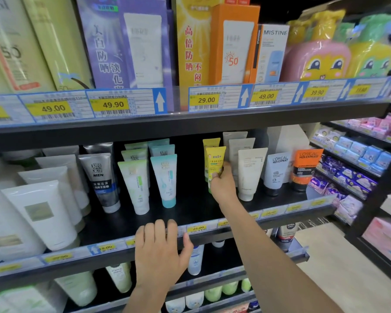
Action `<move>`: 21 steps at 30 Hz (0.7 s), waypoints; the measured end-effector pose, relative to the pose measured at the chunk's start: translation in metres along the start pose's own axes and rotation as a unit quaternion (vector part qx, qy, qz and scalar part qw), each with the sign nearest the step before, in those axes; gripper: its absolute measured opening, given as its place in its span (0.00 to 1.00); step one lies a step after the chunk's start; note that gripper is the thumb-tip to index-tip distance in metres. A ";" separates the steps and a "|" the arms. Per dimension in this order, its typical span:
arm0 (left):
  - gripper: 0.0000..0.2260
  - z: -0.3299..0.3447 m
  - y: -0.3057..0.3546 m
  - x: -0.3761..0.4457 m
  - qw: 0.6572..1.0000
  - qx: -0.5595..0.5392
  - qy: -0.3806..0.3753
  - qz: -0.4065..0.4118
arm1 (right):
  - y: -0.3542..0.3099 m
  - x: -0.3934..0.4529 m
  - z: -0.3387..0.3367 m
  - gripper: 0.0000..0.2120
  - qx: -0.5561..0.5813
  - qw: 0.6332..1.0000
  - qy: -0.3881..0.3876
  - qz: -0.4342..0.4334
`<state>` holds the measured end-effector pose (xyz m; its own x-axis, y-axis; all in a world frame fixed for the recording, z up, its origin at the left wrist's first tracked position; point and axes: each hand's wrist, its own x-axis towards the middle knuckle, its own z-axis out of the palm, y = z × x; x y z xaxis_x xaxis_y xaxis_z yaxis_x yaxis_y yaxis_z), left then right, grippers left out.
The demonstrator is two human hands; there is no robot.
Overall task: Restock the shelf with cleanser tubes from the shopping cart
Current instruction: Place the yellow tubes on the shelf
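Gripping yellow cleanser tube (215, 162), upright, right hand (222, 184).

- The lower part of the yellow cleanser tube (215, 162) is hidden behind the right hand (222, 185), so its cap is not seen.
- The fingertips of the left hand (159, 251) bend over the shelf edge (212, 239) and cover part of a price label there.
- The white tubes (38, 213) at far left are blurred; their print is not readable.
- The sunscreen boxes (122, 41) on the upper shelf are cut by the top edge.
- The packs on the side rack (357, 159) at right are blurred.
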<state>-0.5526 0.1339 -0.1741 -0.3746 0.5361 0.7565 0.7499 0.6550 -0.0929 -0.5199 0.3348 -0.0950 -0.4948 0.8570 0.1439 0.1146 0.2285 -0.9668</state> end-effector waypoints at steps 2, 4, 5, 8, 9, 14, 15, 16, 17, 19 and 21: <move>0.16 -0.001 0.000 0.001 1.000 0.004 -0.006 -0.002 | 0.000 0.000 -0.001 0.19 -0.003 1.000 -0.005 0.000; 0.16 -0.004 0.001 0.001 1.000 0.007 -0.017 -0.004 | 0.000 -0.001 -0.001 0.18 -0.019 1.000 -0.006 0.002; 0.16 -0.005 0.002 0.001 1.000 0.007 -0.023 -0.005 | 0.000 -0.001 -0.001 0.17 -0.028 1.000 -0.005 0.003; 0.16 -0.009 0.003 0.002 0.999 0.004 -0.045 -0.008 | -0.003 -0.005 -0.004 0.15 -0.065 0.998 -0.013 0.017; 0.16 -0.011 0.003 0.002 0.999 0.002 -0.052 -0.010 | -0.004 -0.006 -0.005 0.15 -0.080 0.996 -0.013 0.024; 0.17 -0.022 0.003 0.004 0.996 -0.009 -0.090 -0.012 | -0.015 -0.030 -0.018 0.14 -0.161 0.987 -0.013 0.019; 0.16 -0.024 0.003 0.005 0.995 -0.013 -0.100 -0.011 | -0.019 -0.040 -0.023 0.14 -0.179 0.984 -0.019 0.005; 0.16 -0.026 0.003 0.006 0.994 -0.016 -0.109 -0.007 | -0.022 -0.052 -0.029 0.14 -0.204 0.979 -0.028 -0.011; 0.16 -0.028 0.002 0.006 0.993 -0.020 -0.116 -0.003 | -0.024 -0.063 -0.036 0.15 -0.239 0.970 -0.031 -0.032; 0.16 -0.034 0.000 0.010 0.991 -0.031 -0.131 0.010 | -0.023 -0.085 -0.057 0.17 -0.345 0.934 -0.003 -0.096; 0.18 -0.040 -0.003 0.014 0.987 -0.039 -0.156 0.021 | -0.017 -0.105 -0.084 0.17 -0.441 0.884 0.032 -0.155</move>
<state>-0.5381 0.1176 -0.1373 -0.4838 0.7075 0.5152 0.8033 0.5926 -0.0595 -0.3975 0.2801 -0.0759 -0.5731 0.7084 0.4120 0.6228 0.7032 -0.3429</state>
